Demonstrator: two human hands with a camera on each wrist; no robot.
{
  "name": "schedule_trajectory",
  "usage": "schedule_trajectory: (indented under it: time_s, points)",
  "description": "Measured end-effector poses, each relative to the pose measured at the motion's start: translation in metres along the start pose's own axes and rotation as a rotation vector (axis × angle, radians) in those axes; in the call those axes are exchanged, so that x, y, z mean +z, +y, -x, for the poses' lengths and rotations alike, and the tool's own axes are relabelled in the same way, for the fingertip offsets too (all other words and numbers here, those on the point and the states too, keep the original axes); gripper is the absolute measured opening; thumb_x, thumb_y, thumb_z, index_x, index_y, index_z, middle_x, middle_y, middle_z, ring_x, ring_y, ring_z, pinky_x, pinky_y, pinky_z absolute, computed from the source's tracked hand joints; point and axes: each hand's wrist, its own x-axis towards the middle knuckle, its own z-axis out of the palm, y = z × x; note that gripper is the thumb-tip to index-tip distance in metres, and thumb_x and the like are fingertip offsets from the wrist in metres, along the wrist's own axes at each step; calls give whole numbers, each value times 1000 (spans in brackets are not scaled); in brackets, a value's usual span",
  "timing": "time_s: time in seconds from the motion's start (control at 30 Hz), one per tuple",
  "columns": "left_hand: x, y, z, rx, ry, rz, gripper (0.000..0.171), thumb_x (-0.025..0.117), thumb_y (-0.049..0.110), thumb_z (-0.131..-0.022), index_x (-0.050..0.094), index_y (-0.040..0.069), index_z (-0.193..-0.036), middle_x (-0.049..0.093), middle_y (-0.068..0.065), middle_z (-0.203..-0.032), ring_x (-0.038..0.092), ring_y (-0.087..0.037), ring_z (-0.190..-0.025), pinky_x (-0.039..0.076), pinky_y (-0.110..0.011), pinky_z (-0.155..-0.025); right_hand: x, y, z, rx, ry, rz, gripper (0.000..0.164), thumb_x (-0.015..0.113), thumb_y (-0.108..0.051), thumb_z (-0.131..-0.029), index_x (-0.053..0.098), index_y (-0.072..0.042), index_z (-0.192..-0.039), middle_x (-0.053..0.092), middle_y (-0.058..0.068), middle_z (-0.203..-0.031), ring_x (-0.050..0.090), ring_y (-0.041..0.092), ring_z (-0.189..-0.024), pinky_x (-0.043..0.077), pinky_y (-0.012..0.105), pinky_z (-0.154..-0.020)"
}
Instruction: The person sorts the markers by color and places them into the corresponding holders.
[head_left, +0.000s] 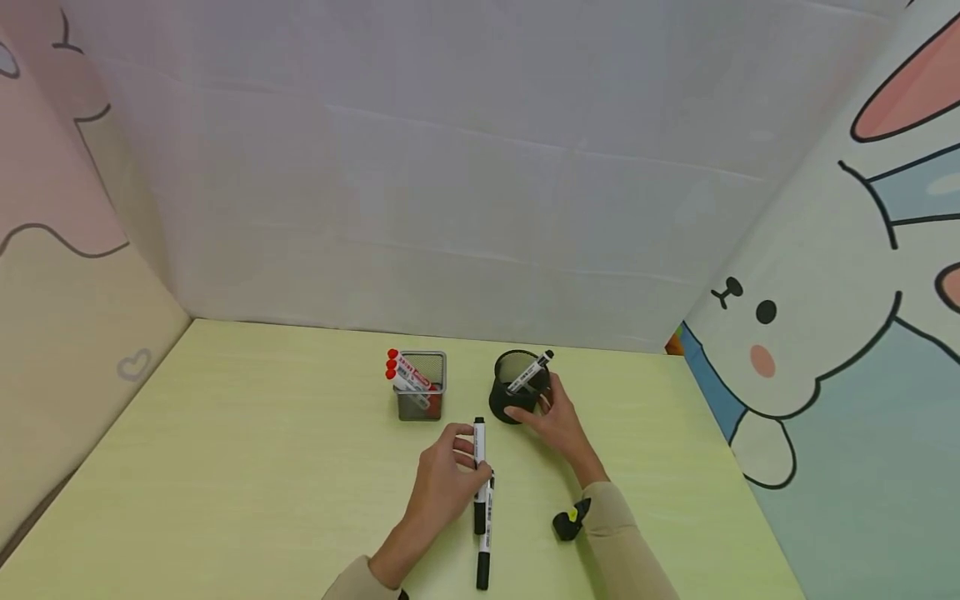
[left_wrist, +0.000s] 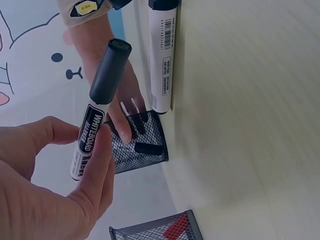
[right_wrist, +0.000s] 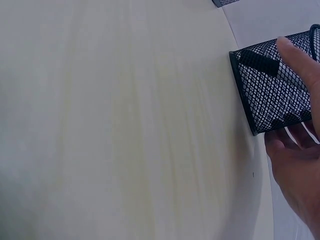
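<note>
My left hand [head_left: 444, 482] pinches a whiteboard marker [left_wrist: 90, 132] between thumb and fingers. The marker has a white barrel and a black cap, and is held over the table. Another black-capped marker [head_left: 486, 533] lies on the table just below it, partly overlapped by the held one in the head view. My right hand [head_left: 561, 427] grips a round black mesh pen cup [head_left: 501, 402] from its right side, thumb across the front and fingers round the back. One black-capped marker [head_left: 531, 372] leans inside the cup, its end above the rim.
A square silver-grey mesh holder [head_left: 439, 377] with several red-capped markers [head_left: 405, 372] stands left of the cup. The pale yellow table [head_left: 262, 467] meets a white backdrop [head_left: 465, 183] behind and cartoon-printed panels at both sides.
</note>
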Motion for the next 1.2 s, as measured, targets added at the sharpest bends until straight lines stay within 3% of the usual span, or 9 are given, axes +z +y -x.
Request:
schedule_trajectory:
  time_s: [0.23,0.43,0.73,1.1,1.2]
  points:
    - [0,4,-8,26,37,40,45,77,5,-85,59,2,-126,67,-6,-98,67,-17,-84,56,-28,-67,-1,-22,7,1,-17,-30,83,84,-5,-86,34,1,-151,42,24,-154,33,41,-149,27,48,-121]
    - [-1,8,-15,73,76,87,45,75,2,-83,58,1,-125,67,-8,-100,68,-20,-86,57,-26,-67,-4,-40,12,16,-38,-20,81,82,-4,-87,33,2,-152,42,25,-154,34,41,-149,29,48,-120]
    - [-2,16,-25,90,118,166,43,74,-1,-84,59,2,-124,65,-10,-102,67,-24,-92,61,-29,-74,-4,-38,12,27,-39,-48,82,83,-5,-86,34,1,-151,42,25,-154,34,39,-149,29,46,-121]
    - [-4,30,-36,168,137,191,39,74,-2,-86,59,0,-122,67,-13,-104,67,-27,-94,61,-30,-76,-4,-40,12,22,-45,-43,82,82,-4,-87,32,3,-152,41,26,-154,33,41,-149,28,46,-121]
    - [-5,33,-40,179,137,190,38,73,-2,-87,59,0,-122,67,-13,-105,67,-26,-94,61,-30,-77,-2,-25,7,21,-34,-52,84,82,-4,-87,31,1,-153,40,24,-155,31,39,-150,27,45,-122]
